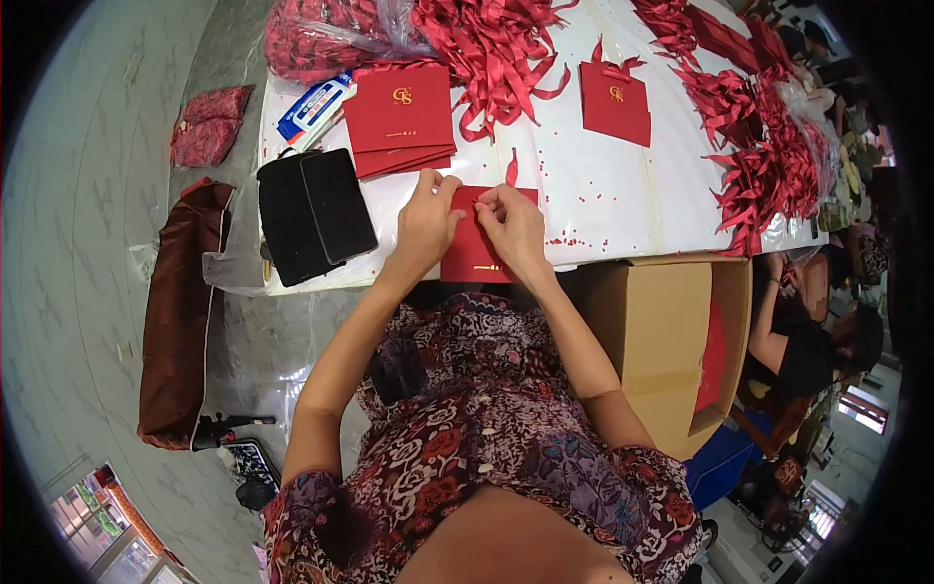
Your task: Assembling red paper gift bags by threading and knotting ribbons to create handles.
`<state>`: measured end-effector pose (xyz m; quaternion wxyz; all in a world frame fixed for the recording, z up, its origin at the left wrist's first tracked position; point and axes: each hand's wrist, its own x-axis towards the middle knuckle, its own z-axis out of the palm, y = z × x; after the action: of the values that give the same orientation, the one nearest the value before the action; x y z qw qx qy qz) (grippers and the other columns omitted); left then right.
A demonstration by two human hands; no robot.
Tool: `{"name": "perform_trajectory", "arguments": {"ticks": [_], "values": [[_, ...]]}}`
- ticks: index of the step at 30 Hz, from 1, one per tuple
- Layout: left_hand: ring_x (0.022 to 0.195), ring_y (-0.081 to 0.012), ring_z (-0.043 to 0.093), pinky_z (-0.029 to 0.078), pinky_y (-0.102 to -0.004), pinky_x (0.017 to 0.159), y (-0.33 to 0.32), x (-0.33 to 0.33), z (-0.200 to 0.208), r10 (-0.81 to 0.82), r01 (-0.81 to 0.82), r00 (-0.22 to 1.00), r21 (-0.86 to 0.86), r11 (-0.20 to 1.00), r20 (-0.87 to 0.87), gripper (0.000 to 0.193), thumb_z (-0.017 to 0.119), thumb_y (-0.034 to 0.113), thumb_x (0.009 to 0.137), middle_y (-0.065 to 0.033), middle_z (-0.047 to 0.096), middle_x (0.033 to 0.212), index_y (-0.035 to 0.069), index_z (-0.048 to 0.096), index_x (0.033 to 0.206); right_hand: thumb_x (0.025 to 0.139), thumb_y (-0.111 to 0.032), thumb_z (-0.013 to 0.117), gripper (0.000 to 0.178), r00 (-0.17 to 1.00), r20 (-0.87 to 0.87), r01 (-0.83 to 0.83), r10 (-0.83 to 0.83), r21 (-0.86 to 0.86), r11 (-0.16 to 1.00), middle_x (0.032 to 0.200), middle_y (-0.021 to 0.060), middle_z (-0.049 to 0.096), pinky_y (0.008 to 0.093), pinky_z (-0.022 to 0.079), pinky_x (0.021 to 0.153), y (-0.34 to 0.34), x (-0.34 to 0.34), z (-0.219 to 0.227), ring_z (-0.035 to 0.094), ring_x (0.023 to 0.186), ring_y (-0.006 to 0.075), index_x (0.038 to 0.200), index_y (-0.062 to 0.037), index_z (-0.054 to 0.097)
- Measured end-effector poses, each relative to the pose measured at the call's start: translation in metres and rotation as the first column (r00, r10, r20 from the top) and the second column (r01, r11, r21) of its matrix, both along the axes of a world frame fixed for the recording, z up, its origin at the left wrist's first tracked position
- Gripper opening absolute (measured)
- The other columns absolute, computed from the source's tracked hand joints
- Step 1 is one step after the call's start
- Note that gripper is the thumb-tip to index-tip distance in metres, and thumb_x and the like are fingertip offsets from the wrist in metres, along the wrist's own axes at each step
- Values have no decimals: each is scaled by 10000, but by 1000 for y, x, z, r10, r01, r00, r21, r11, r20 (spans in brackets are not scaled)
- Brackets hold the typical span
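Note:
A red paper bag with gold print (477, 255) lies flat at the table's front edge, right before me. My left hand (425, 224) is closed at its upper left edge, thumb over the front and fingers curled at the rim. On the upper part of the bag, my right hand (514, 229) makes a pinch of thumb and forefinger; what is between the tips is too small to tell. Just above those fingers a short red ribbon end (512, 169) sticks out past the bag's top edge. Beyond my left hand sits a stack of similar red bags (399, 112).
A black pouch (313, 216) and a blue-white packet (316, 109) lie left. Red ribbon heaps (491, 54) cover the far side and the right (769, 161). A bag with a ribbon bow (615, 105) lies right of centre. An open cardboard box (666, 341) stands below the edge. Another person (822, 341) sits right.

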<state>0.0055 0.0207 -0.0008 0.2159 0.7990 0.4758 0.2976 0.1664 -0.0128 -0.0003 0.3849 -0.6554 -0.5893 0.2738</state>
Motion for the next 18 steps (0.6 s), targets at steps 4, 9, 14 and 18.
{"name": "perform_trajectory", "arguments": {"ticks": [4,9,14,18], "values": [[846,-367,606,500,-446,693,4,1,0,-36,37,999,15,999,-33,276,719,54,795,-157,554,1009,46,561,1021,835,-114,707,128,1000,-14,-11,11,-26,1000,794,124,680,364,523,642,1,-1,0,667,696,252,884,-9,655],[812,-391,596,489,-465,685,6,2,2,-74,73,997,30,997,4,167,636,17,832,-165,581,902,39,535,964,826,-99,700,114,999,-49,-21,21,-7,1000,783,128,679,356,527,632,2,-7,1,666,674,245,870,-5,652],[799,-411,603,487,-477,677,2,9,2,-53,52,998,32,998,19,127,579,-4,842,-182,600,800,31,518,948,820,-97,711,134,998,-27,52,-51,58,997,756,134,673,361,512,607,-1,-15,-6,663,654,250,860,9,640],[801,-399,641,504,-458,688,3,5,3,-17,29,995,-113,993,102,138,582,-5,835,-191,646,828,23,529,960,782,-70,705,137,985,171,-18,-26,251,968,770,159,626,439,498,606,-3,-16,-10,634,669,344,840,-1,602]]}}
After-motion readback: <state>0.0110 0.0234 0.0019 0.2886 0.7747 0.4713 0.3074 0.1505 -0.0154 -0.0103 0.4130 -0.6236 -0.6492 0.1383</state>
